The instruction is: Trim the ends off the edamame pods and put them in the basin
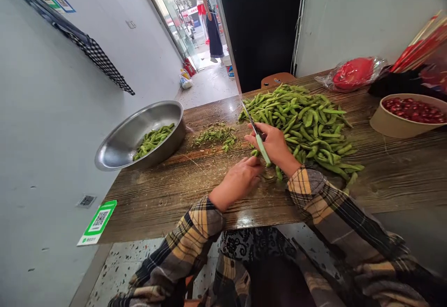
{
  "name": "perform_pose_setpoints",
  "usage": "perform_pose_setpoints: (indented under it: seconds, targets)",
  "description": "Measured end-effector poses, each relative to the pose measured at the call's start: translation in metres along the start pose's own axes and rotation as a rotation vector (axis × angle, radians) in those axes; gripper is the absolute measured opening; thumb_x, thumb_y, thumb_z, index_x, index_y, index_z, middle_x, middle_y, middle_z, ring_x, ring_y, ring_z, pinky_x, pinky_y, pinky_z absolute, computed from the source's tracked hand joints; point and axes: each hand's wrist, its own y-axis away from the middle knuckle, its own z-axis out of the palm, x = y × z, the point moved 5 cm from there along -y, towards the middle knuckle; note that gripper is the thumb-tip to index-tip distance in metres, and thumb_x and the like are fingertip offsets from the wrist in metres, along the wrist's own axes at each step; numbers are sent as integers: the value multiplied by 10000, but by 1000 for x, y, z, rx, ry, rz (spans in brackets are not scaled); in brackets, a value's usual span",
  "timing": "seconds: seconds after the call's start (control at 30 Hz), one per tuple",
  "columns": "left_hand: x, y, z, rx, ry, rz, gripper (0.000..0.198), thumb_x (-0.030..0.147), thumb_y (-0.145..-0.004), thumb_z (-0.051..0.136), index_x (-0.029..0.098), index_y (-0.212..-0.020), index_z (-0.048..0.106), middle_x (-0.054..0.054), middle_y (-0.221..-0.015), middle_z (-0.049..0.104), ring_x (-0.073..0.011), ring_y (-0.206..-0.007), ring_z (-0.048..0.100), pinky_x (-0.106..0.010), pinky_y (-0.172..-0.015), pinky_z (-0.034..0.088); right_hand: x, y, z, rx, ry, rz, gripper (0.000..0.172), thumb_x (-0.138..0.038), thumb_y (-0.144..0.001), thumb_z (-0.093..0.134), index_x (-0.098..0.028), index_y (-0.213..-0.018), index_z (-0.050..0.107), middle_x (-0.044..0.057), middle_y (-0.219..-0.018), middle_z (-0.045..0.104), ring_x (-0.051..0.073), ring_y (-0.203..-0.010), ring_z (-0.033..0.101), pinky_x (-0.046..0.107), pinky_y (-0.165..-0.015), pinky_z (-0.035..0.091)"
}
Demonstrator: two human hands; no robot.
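Pod trimming, prob. early.
R hand (274, 146) clamps blade (252, 123), L hand (240, 176) grip unclear; few pods (153, 138) in bowl (115, 151), 10 o'clock; big pile (307, 121), 1 o'clock.

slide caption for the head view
Right hand holds a green-handled blade by the edamame pile, left hand beside it.

The person is wearing a plaid shirt in mustard, grey and black, its left sleeve (188, 244) and right sleeve (331, 211) ending at the wrists, leaving the left hand (240, 180) and right hand (275, 146) uncovered; a black white-patterned garment (256, 246) is covering the lap
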Motion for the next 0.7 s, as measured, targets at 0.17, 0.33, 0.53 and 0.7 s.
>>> perform_pose_setpoints:
  seconds: [0.17, 0.33, 0.53, 0.7]
  targets:
    - [-7, -4, -3, 62, 134, -70, 123, 93, -688, 655, 199, -736, 616, -74, -895, 567, -224, -846, 522, -343, -809, 428, 0, 0, 2, -8, 29, -16, 345, -406, -799, 638, -185, -1059, 685, 33, -824, 674, 178, -734, 610, 302, -680, 481]
    - [-36, 6, -12, 187, 321, -190, 157, 94, -662, 661, 187, -633, 539, 7, -674, 489, -136, -634, 411, -253, -595, 320, 0, 2, 3, -29, 43, -28, 360, -419, -795, 647, -178, -1060, 681, 31, -805, 664, 181, -711, 608, 309, -677, 478]
    - [-71, 20, -25, 311, 696, -351, 240, 267, -669, 739, 164, -627, 527, 45, -578, 449, -88, -540, 364, -219, -526, 258, -2, 3, 4, -58, 68, -19, 316, -404, -796, 651, -188, -1025, 681, 27, -795, 655, 181, -702, 604, 305, -663, 478]
    - [-71, 24, -27, 322, 697, -360, 262, 292, -677, 757, 150, -600, 551, 35, -575, 468, -85, -550, 375, -217, -527, 263, -2, 4, 6, -80, 100, -26, 304, -378, -782, 675, -178, -1011, 684, 35, -799, 665, 192, -727, 621, 316, -690, 490]
